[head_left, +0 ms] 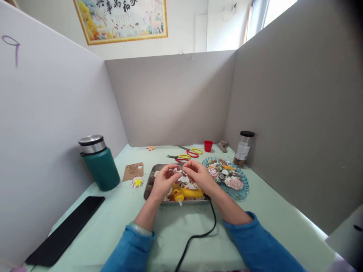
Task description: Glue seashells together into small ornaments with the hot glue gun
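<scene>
My left hand [166, 182] and my right hand [200, 176] are raised over a metal tray [148, 190], fingertips close together. Both have thumb and fingers drawn into a pinch; whatever sits between the fingertips is too small to name. Beneath them the tray holds shells and small pieces, partly hidden by the hands. A yellow hot glue gun [188, 193] lies across the tray's near side, its pale nozzle pointing toward me. Its black cord [198, 236] runs down to the table's front edge.
To the right, a blue glass plate [244, 185] carries shells. A jar [243, 149] stands behind it. Scissors [181, 156] and a red cup [208, 146] lie farther back. At left are a green bottle [101, 166], brown card [132, 172], starred disc [137, 183] and black slab [68, 228].
</scene>
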Motion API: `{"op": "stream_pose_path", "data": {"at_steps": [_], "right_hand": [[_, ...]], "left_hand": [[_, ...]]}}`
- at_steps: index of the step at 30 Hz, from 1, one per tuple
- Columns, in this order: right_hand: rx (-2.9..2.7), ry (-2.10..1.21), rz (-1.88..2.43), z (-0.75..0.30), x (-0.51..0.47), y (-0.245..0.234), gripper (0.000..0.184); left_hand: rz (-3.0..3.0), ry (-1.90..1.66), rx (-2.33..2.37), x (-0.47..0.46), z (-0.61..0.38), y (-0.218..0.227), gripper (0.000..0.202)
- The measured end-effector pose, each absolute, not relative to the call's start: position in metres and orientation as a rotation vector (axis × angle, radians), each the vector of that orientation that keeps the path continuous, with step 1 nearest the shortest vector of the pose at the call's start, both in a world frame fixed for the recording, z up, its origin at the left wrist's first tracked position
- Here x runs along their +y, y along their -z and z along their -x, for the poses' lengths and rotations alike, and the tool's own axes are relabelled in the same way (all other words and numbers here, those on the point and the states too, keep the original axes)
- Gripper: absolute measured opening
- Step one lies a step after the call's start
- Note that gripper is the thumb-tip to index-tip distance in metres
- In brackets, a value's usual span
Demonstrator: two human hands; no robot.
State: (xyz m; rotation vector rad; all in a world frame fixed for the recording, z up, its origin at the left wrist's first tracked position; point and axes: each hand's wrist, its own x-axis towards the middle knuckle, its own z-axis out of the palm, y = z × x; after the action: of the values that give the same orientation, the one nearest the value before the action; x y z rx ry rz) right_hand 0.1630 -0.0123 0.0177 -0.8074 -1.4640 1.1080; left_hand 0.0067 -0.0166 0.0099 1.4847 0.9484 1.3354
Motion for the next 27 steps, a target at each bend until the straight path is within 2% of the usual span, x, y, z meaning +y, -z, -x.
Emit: {"op": "stream_pose_path", "data": {"at_steps": [5,10,18,27], "right_hand": [[-1.694,-0.603,0.754,-0.161,-0.019,-0.017,0.009],[-1.9,-0.186,0.621,-0.161,-0.02,-0.01,0.02],[-1.965,0.091,0.689,-0.164,-0.019,-0.006,0.023],[-1.988,0.216,0.753,-0.164,-0.021,-0.006,0.023]], "left_hand": [[-1.442,-1.329,0.873,-0.015,-0.004,-0.009,0.037],[-1.387,-1.3,0.819,-0.014,-0.003,-0.007,0.034],[-1.406,-1.247,0.848,-0.011,0.0,-0.005,0.033],[-1.453,-1.193,0.88,-0.012,0.0,-0.004,0.035]]}}
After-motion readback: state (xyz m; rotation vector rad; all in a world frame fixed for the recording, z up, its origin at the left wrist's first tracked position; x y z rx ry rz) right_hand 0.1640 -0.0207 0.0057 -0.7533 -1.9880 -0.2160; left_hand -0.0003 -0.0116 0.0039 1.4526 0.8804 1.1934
